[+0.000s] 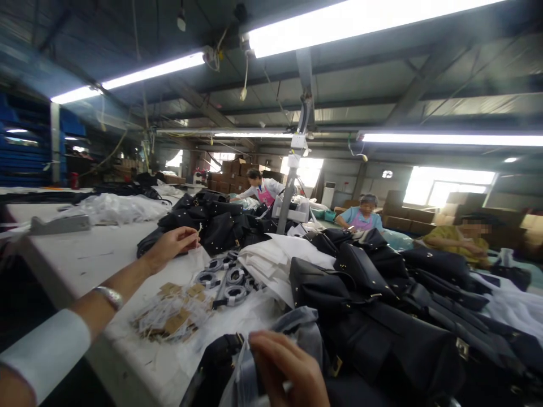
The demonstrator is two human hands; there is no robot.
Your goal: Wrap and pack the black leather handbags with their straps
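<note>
My left hand [176,243] reaches out over the white table, thumb and fingers pinched together. A thin pale bit shows at its fingertips, too small to name. At the bottom, my right hand [292,367] has its fingers bent over the edge of a translucent plastic bag [245,367]. Black handbag material [212,367] shows beside and through that plastic. Between my hands lie a heap of brown and white paper tags [173,322] with strings, and several coiled straps [235,294] in clear wrapping.
Black handbags [394,333] with metal fittings are piled on the right, more [220,226] behind my left hand. White sheets [271,263] lie beside a metal post [288,198]. Clear plastic [119,209] covers the far left tabletop. Three people work across the table.
</note>
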